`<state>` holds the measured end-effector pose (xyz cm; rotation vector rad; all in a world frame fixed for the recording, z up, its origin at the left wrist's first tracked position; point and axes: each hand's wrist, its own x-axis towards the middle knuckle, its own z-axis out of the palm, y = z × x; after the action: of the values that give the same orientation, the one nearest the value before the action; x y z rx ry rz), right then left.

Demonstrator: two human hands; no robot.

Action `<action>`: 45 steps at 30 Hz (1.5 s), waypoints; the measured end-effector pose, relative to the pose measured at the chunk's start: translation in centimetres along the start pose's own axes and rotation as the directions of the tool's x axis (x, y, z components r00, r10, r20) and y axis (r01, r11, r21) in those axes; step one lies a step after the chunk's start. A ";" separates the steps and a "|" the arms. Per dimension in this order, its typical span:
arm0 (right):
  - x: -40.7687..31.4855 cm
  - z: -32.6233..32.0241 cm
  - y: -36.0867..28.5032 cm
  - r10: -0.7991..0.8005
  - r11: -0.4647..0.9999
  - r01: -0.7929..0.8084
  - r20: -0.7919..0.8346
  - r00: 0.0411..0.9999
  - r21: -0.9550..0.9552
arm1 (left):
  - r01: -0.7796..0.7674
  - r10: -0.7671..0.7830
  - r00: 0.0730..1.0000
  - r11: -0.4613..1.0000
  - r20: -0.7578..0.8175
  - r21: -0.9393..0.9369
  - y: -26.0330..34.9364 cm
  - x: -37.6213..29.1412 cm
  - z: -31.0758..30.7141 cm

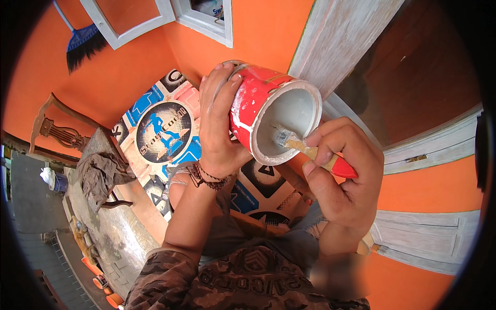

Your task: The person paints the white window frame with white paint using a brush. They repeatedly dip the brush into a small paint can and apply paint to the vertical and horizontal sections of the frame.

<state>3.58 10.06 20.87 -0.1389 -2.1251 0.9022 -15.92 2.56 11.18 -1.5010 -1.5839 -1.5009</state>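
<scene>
My left hand [223, 116] grips a red paint can [248, 102] by its side and base. The can is tipped so its open mouth faces me, and white paint coats its rim and inner wall. Held in my right hand [345, 170] is a paintbrush [298, 145] with a wooden handle and a red tip. Its bristle end reaches inside the can, near the lower wall; the bristles are partly lost against the white. White smears mark the can's outside and the brush ferrule.
Below me spreads a printed mat [162, 133]. A wooden chair [66, 131] with a cloth [102, 174] on its seat stands left, a paint-smeared bucket [58, 182] beyond it. A broom [83, 42] hangs by the orange wall [135, 62]. To the right rises a whitish wooden frame [341, 35].
</scene>
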 end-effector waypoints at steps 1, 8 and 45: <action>0.0 -0.1 0.0 -0.002 1.000 0.002 0.003 1.000 -0.002 | 0.005 -0.005 1.000 1.000 0.004 0.006 0.1 0.0 0.0; -0.2 -0.2 -0.1 -0.011 1.000 0.010 -0.016 1.000 -0.015 | 0.000 -0.001 1.000 0.999 -0.009 -0.036 -0.5 -0.3 0.2; -0.9 1.3 0.1 -0.025 0.976 -0.017 -0.193 0.981 -0.217 | -0.017 0.017 1.000 1.000 -0.024 -0.015 -0.1 -0.1 -0.1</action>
<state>3.25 9.08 19.68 -0.3218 -2.0337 0.6238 -15.99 2.42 11.11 -1.4955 -1.5454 -1.5195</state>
